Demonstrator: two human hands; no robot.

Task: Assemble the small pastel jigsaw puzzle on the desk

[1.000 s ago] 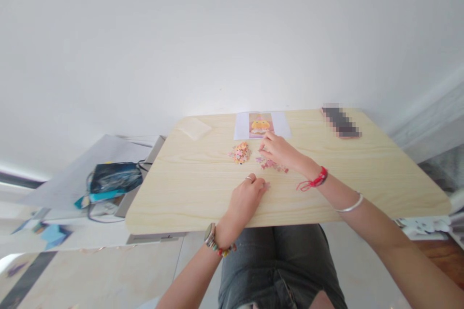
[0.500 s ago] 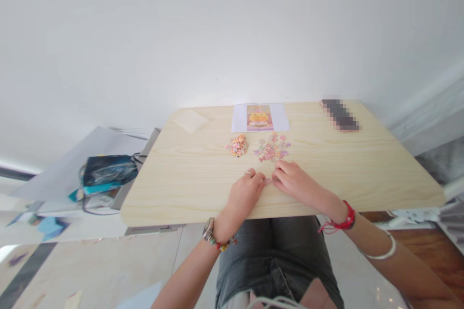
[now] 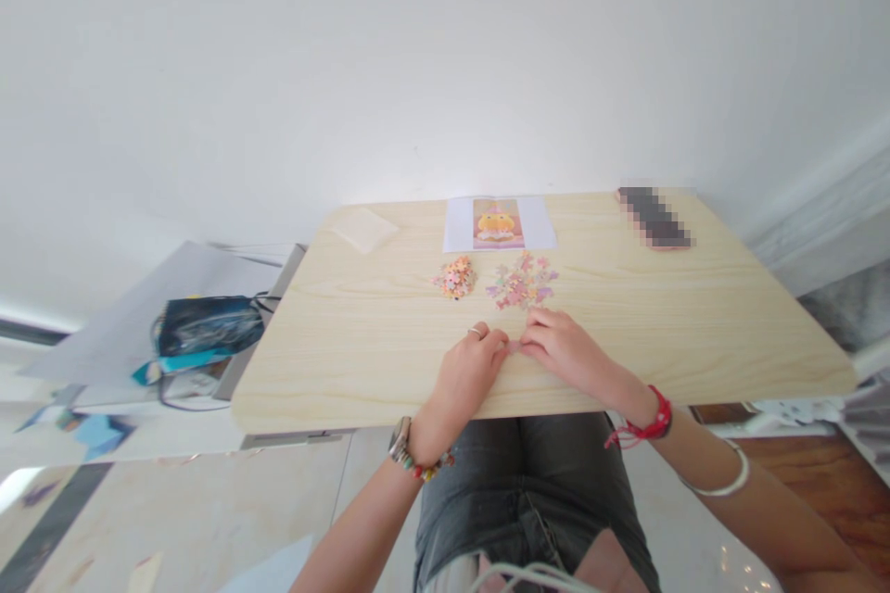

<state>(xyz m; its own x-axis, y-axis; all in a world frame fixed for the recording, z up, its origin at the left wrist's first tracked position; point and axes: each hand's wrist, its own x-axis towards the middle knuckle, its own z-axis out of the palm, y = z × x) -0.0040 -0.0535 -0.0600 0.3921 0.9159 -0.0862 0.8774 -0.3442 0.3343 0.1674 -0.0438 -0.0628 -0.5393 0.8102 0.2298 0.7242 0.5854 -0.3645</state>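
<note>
Small pink jigsaw pieces lie low over the table, pinched from both sides by my fingertips. My left hand closes on their left end, a ring on one finger. From the right, my right hand grips the other end with thumb and fingers together. How many pieces are joined there I cannot tell. Just beyond my right hand spreads a loose group of pink and purple jigsaw pieces. Left of it sits a tighter heap of orange and pink jigsaw pieces.
A sheet with a printed yellow figure lies at the table's back edge by the wall. A pale translucent bag is at back left, a blurred-out phone at back right. Left of the wooden table hangs a dark bag.
My right hand has shifted slightly left, closer to my left hand. My left hand stays almost still, and the heaps have not changed.
</note>
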